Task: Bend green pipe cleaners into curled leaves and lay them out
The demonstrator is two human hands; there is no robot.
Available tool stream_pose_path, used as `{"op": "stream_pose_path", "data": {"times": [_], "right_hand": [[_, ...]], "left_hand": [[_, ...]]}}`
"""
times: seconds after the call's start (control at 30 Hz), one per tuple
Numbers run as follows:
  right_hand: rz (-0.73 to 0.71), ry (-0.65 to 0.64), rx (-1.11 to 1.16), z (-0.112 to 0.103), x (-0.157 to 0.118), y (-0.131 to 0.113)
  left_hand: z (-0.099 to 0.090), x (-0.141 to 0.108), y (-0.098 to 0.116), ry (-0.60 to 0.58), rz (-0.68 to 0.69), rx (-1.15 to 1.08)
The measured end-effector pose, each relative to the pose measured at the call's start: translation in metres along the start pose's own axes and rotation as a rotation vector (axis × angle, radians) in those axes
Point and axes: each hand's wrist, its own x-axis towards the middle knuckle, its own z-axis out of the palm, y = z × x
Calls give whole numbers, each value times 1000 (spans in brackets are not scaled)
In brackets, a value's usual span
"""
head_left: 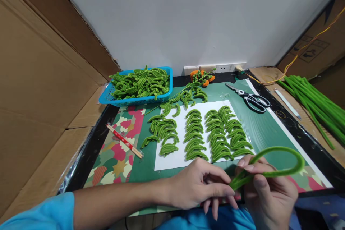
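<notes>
A green pipe cleaner [292, 168] is bent into a wide loop near the table's front edge. My right hand [275, 190] pinches it where the loop's two sides come together. To the left, my left hand [199, 185] grips the gathered end between thumb and fingers. Just beyond my hands lies a white sheet [180, 161] bearing rows of small curved green pipe-cleaner leaves [194, 134]. The leaves in the left-hand group lie less evenly, and a few rest past the sheet's edge.
A blue basket [134, 100] heaped with green pieces stands back left. Near the wall lies a stem with orange flowers [202, 76]. Scissors [250, 99] rest back right, chopsticks in a red wrapper [124, 141] at left. Long green pipe cleaners [318, 104] and a white pen-like tool [288, 103] are far right.
</notes>
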Motion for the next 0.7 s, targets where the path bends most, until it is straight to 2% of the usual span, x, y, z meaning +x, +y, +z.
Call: {"op": "stream_pose_path", "data": {"times": [0.23,0.7], "right_hand": [[8,-44,-31,-9,-8,7],[39,-159,-50,-6,-5,1]], "left_hand": [[-1,-2,3,-23,26,8],[-1,-1,1,49,-1,-70]]}}
